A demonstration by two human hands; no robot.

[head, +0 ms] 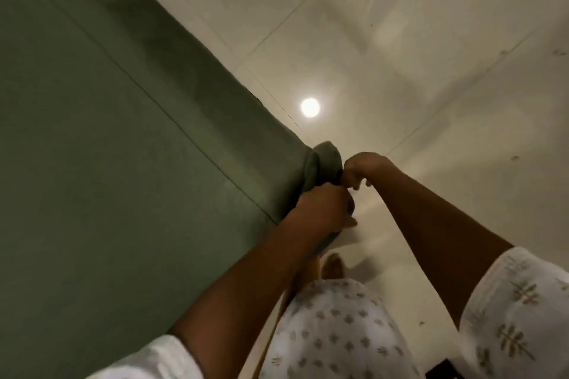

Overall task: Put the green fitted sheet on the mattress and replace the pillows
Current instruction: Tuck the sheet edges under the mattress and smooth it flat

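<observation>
Both hands grip the green sheet [92, 132] at the mattress corner: left hand [323, 206] bunches cloth below, right hand [360, 171] pinches the hem just above. Soft, light, stretchy; best held by its elastic edge.

One green sheet [92, 132] covers one mattress, with one bunched corner [323, 163] at the mattress's edge. Two hands are there: the left hand [323, 206] and the right hand [363, 169]. One round light spot [310, 107] shows on the tiled floor [431, 40]. Two patterned sleeves are in view.
</observation>
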